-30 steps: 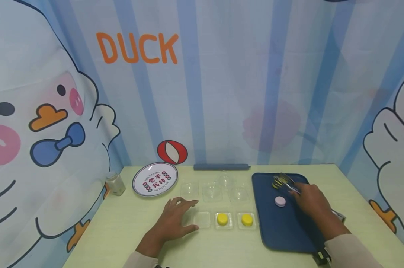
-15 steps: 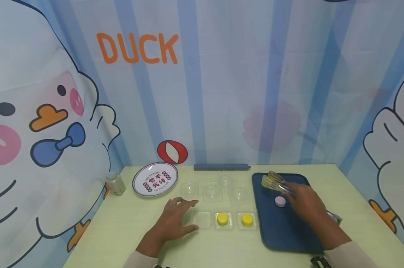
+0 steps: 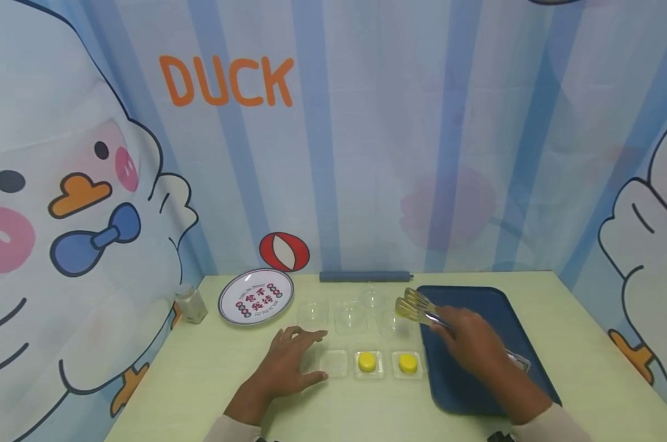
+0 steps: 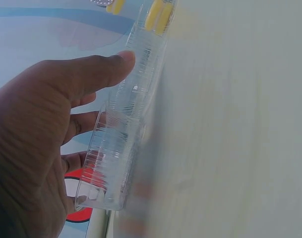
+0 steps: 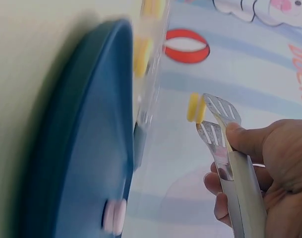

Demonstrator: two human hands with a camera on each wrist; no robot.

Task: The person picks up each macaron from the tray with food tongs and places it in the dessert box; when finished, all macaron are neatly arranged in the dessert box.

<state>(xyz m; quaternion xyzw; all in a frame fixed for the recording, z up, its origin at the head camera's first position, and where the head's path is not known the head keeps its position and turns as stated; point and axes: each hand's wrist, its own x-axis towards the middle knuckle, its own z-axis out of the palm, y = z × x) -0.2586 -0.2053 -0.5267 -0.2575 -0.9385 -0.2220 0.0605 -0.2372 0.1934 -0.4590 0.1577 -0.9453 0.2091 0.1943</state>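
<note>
My right hand point(image 3: 468, 341) grips metal tongs point(image 5: 246, 183), raised over the tray's left edge. A yellow macaron point(image 5: 195, 107) sits between the tongs' slotted tips in the right wrist view. My left hand point(image 3: 284, 362) rests by a transparent plastic box point(image 3: 335, 363), thumb and fingers apart around its left end; contact is unclear. To its right, two similar boxes each hold a yellow macaron point(image 3: 367, 361). A pink macaron point(image 5: 114, 216) lies on the blue tray point(image 3: 449, 393); the right hand hides it in the head view.
Behind the row stand several transparent lids point(image 3: 350, 317). A printed plate point(image 3: 256, 296) lies back left, beside a small jar point(image 3: 191, 303). A grey-blue rod point(image 3: 366, 277) lies along the table's back edge, before a duck-print curtain point(image 3: 366, 153).
My right hand has moved left with the tongs, lifting the yellow macaron from the tray's back toward the lids. My left hand has stayed in place.
</note>
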